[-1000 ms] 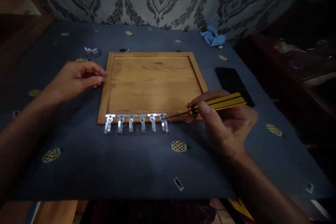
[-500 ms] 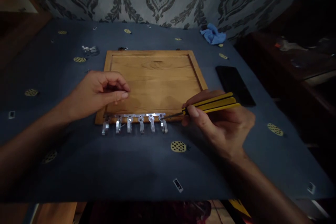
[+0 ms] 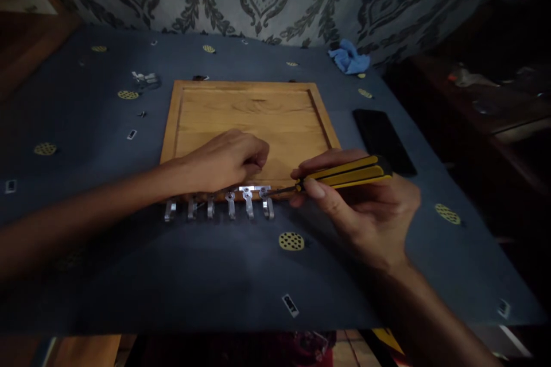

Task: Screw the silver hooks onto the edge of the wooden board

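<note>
My right hand (image 3: 361, 206) is closed around a yellow and black screwdriver (image 3: 348, 176), whose shaft points left. Its tip is at the rightmost hook of a metal hook rail (image 3: 247, 198) along the near edge of a framed wooden board (image 3: 245, 97). I cannot tell whether the tip sits in a screw. Over the board's lower middle, my left hand (image 3: 228, 160) has its fingers curled in; whatever they may hold is hidden. The left wrist and forearm cover part of the rail's left side, where the hook ends still show below.
A black phone (image 3: 383, 140) lies right of the board, with a blue cloth (image 3: 349, 58) at the back right. Small metal pieces (image 3: 145, 78) and a small screw-like piece (image 3: 142, 114) lie to the left. The tablecloth (image 3: 193, 281) reaches a patterned wall (image 3: 258, 0).
My left hand has moved right across the board, towards the screwdriver, and its fingers have curled in. The right hand and screwdriver have barely moved.
</note>
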`<move>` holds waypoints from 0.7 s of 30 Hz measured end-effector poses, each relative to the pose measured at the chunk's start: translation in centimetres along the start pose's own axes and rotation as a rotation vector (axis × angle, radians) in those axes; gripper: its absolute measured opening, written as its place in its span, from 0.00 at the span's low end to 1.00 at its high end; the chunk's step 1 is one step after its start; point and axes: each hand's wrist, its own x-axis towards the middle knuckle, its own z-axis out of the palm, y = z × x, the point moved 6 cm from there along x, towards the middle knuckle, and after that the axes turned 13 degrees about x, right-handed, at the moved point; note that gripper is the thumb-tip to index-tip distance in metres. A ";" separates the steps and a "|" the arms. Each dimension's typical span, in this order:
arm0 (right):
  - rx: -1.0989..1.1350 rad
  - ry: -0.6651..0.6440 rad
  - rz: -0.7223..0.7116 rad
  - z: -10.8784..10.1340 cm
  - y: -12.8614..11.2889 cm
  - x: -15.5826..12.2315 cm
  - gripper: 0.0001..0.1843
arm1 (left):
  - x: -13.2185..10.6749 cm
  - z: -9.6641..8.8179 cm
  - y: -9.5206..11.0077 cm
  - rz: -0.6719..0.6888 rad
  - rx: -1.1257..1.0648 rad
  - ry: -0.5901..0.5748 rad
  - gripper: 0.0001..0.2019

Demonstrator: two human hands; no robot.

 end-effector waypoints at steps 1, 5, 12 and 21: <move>-0.003 0.002 0.002 -0.1 0.1 0.0 0.03 | 0.5 0.0 0.0 0.008 0.038 0.015 0.06; 0.033 -0.033 -0.003 -0.2 0.1 -0.2 0.04 | 1.0 -0.2 -0.4 -0.013 0.117 0.105 0.07; 0.021 -0.022 0.007 -0.3 -0.1 -0.8 0.08 | -4.3 0.0 2.3 -0.032 0.066 0.120 0.21; -0.167 -0.129 -0.169 0.5 -1.4 -0.9 0.05 | -4.9 2.4 4.4 -0.010 0.243 0.150 0.35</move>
